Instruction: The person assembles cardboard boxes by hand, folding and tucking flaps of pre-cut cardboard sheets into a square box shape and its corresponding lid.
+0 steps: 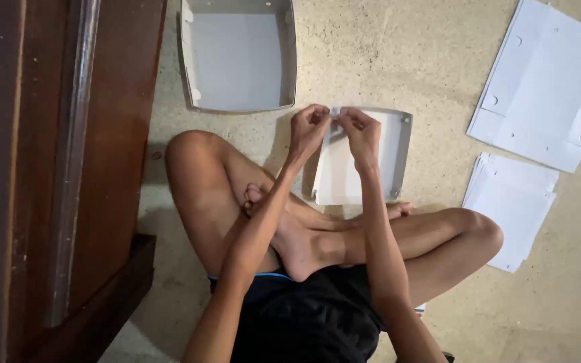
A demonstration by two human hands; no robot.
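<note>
I sit cross-legged on a speckled floor. My left hand (pixel 308 126) and my right hand (pixel 360 131) meet at the far rim of a half-folded white cardboard box (pixel 393 156) that stands on the floor in front of my feet. Both hands pinch the top edge of that box, fingers closed on the card at its left corner. The hands hide part of the rim.
A finished white open box (pixel 240 57) lies further away on the floor. Flat white card sheets (pixel 546 81) lie at the upper right, and a smaller stack of sheets (pixel 516 205) by my right knee. Dark wooden furniture (pixel 55 175) fills the left side.
</note>
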